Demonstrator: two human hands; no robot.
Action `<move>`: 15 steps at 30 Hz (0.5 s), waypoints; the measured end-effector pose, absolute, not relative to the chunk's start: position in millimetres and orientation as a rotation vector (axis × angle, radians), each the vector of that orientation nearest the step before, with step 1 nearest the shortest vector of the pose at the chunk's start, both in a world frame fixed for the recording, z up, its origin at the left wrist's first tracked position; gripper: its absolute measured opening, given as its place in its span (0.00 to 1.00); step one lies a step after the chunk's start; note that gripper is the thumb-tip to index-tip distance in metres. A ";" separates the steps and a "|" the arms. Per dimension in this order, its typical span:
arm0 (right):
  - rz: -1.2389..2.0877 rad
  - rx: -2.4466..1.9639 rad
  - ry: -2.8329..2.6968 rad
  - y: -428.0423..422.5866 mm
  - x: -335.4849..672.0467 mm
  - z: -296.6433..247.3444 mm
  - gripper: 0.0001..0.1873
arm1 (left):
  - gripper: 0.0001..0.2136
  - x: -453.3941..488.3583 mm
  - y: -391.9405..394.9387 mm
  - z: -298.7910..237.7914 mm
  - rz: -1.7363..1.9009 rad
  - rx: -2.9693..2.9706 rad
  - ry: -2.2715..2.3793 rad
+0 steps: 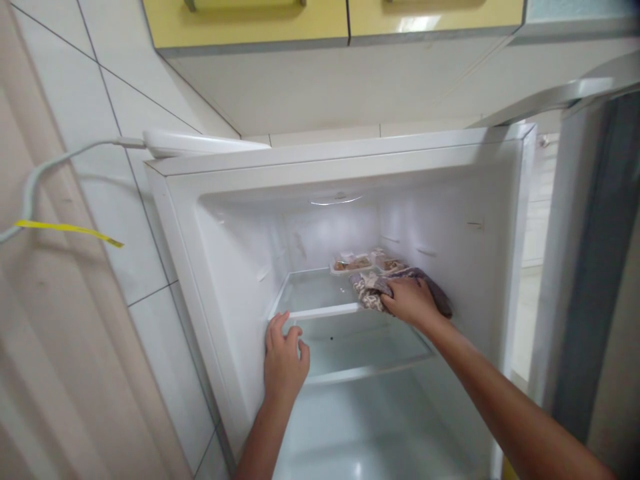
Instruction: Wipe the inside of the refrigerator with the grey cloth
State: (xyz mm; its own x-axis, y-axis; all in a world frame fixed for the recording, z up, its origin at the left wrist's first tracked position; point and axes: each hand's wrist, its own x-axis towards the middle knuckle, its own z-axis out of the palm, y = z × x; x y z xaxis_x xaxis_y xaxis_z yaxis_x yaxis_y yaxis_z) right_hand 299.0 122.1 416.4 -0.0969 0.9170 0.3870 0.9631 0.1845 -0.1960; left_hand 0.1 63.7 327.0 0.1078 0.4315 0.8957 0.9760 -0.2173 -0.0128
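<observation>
Pressing a cloth [367, 295] to the glass fridge shelf [315, 290], right hand [413, 303] clutches it; left hand [284, 360] spread at its rim.

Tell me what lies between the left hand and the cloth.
In the head view, only bare glass shelf and its white front trim lie between left hand and cloth; the food trays sit behind the cloth.

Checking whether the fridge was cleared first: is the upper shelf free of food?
No, food trays sit at the back of the shelf, just behind the cloth under the right hand.
</observation>
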 end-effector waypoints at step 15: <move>0.002 -1.663 -2.307 151.2 252.5 437.1 0.28 | 0.06 -4.2 62.3 328.5 -0.996 -1.745 -1.340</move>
